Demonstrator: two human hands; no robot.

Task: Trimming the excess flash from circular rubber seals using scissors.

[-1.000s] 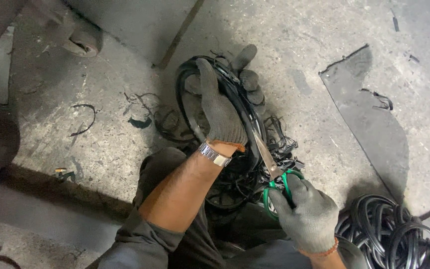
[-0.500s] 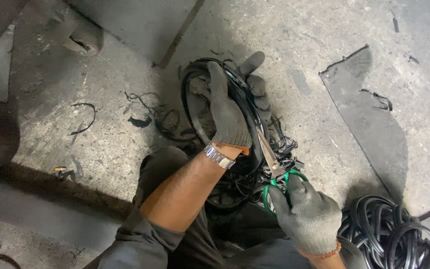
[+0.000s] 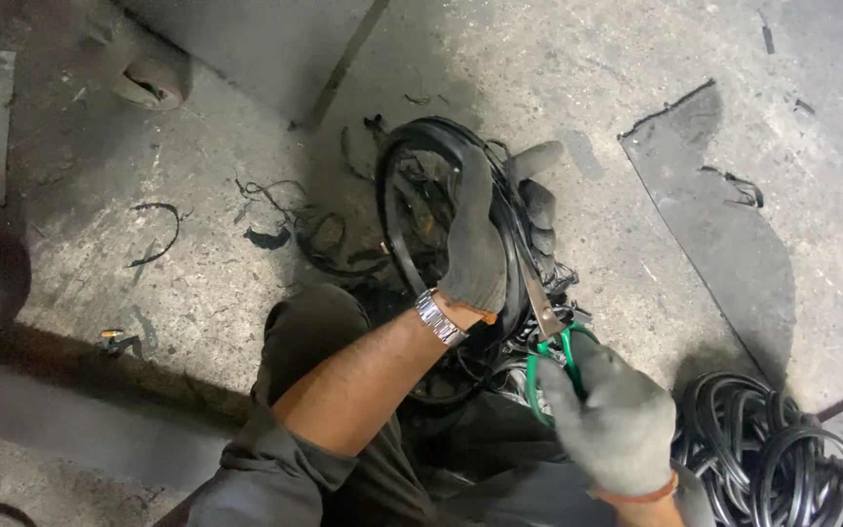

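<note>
My left hand (image 3: 485, 239), in a grey glove with a metal watch at the wrist, grips the rim of a black rubber ring (image 3: 407, 210) held upright over my lap. My right hand (image 3: 612, 420), also gloved, holds green-handled scissors (image 3: 546, 322). Their blades point up along the ring's right side, just beside my left palm. Whether the blades bite into the rubber is hidden by the left hand.
Thin black rubber trimmings (image 3: 295, 229) lie scattered on the concrete floor (image 3: 197, 263) to the left. A pile of coiled black rings (image 3: 782, 459) sits at lower right. A dark flat sheet (image 3: 724, 215) lies at right. Someone's shoe (image 3: 143, 78) is at upper left.
My left hand has shifted slightly on the rubber ring, and the ring has turned a little. The scissors stay at the ring's right side in my right hand.
</note>
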